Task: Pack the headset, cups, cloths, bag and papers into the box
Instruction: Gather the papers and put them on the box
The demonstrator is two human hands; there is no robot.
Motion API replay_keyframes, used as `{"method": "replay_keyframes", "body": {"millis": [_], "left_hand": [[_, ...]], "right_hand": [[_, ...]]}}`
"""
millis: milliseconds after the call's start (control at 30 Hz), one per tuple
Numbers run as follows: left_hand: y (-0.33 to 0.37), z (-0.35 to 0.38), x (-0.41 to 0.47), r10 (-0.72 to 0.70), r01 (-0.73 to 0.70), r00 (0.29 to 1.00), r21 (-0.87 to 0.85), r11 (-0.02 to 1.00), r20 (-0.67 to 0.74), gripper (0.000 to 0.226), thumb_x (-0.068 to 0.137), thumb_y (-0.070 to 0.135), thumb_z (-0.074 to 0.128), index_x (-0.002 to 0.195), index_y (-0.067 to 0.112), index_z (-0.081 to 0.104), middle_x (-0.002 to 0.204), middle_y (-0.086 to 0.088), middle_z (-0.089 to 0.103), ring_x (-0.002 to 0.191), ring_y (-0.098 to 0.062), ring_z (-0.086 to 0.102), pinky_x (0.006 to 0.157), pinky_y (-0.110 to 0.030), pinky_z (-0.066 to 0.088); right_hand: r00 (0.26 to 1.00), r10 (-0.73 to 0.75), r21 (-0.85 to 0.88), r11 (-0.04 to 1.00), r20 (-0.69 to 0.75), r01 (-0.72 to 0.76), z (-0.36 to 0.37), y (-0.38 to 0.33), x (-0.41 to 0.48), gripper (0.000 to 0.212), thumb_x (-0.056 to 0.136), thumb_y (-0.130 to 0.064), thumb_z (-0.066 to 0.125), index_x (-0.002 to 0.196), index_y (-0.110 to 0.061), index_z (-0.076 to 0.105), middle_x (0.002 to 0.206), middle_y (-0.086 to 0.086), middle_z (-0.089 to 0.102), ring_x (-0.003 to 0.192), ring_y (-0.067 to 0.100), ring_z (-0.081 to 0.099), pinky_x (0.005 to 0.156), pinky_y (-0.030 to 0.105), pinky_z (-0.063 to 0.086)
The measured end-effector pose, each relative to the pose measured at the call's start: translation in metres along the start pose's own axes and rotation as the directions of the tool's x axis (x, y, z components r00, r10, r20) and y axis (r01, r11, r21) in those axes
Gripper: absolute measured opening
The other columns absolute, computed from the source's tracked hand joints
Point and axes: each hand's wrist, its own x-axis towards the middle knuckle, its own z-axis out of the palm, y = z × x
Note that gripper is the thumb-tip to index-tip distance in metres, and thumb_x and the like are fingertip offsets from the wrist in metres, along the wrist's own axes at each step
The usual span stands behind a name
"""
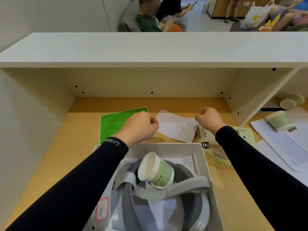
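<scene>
A white box (202,157) sits at the desk's near edge, holding a grey headset (183,189) with a green-and-white paper cup (156,170) lying on its straps. Beyond the box, my left hand (140,125) and my right hand (210,119) each pinch one side of a white sheet of paper (175,127), which is lifted slightly off the desk. A green cloth (113,120) lies flat to the left, partly under my left hand. A clear plastic bag with print (215,155) lies right of the box, under my right forearm.
Two more paper cups, one upright (278,120) and one on its side (291,100), sit at the right beside loose white papers (283,144). A white shelf (150,47) overhangs the desk's back. Several people sit beyond the partition.
</scene>
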Motion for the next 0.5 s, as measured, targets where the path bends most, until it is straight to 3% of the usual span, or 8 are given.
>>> {"method": "replay_keyframes", "body": {"millis": [133,267,333,433,500], "left_hand": [[0.003,0.009,0.029,-0.028,0.028,0.999,0.014,1.0,0.04,0.019,0.086,0.021,0.05,0.088,0.018,0.068,0.091,-0.001,0.069,0.087,-0.021,0.061,0.074,-0.029,0.047],[0.0,0.02,0.039,-0.053,0.051,0.996,0.033,0.998,0.066,0.02,0.087,0.023,0.049,0.09,0.019,0.068,0.092,-0.001,0.071,0.083,-0.019,0.062,0.073,-0.029,0.048],[-0.003,0.023,0.04,-0.065,0.063,0.995,0.036,0.997,0.077,0.021,0.087,0.022,0.048,0.092,0.018,0.068,0.093,-0.002,0.071,0.085,-0.02,0.061,0.076,-0.03,0.05],[-0.008,0.021,0.042,-0.09,0.089,0.994,0.016,0.996,0.069,0.02,0.087,0.022,0.048,0.09,0.018,0.067,0.092,-0.002,0.071,0.082,-0.019,0.061,0.072,-0.028,0.047],[-0.012,0.019,0.042,-0.111,0.111,0.992,0.003,0.994,0.055,0.018,0.086,0.022,0.049,0.089,0.02,0.067,0.095,-0.002,0.07,0.084,-0.02,0.06,0.071,-0.028,0.046]], "right_hand": [[0.987,0.136,-0.041,0.99,0.081,-0.133,0.013,0.011,0.024,0.058,0.089,-0.02,0.054,0.14,-0.005,0.031,0.14,0.017,0.046,0.124,0.034,0.047,0.094,0.037,0.043],[0.975,0.204,-0.311,0.936,0.088,-0.167,0.02,0.021,0.037,0.045,0.084,-0.038,0.057,0.118,-0.011,0.047,0.104,0.014,0.057,0.102,0.032,0.055,0.09,0.042,0.042],[0.983,0.182,-0.38,0.912,0.03,-0.158,0.025,0.023,0.04,0.038,0.082,-0.036,0.061,0.107,-0.008,0.051,0.095,0.011,0.059,0.101,0.031,0.058,0.1,0.046,0.04],[0.995,0.096,-0.221,0.97,-0.025,-0.1,0.031,0.021,0.039,0.018,0.082,-0.014,0.058,0.096,-0.003,0.06,0.095,0.014,0.067,0.095,0.033,0.062,0.097,0.049,0.044],[1.0,0.011,-0.041,0.999,-0.022,-0.012,0.027,0.011,0.031,0.019,0.085,-0.01,0.053,0.1,-0.005,0.064,0.102,0.014,0.069,0.093,0.031,0.063,0.088,0.045,0.052]]}}
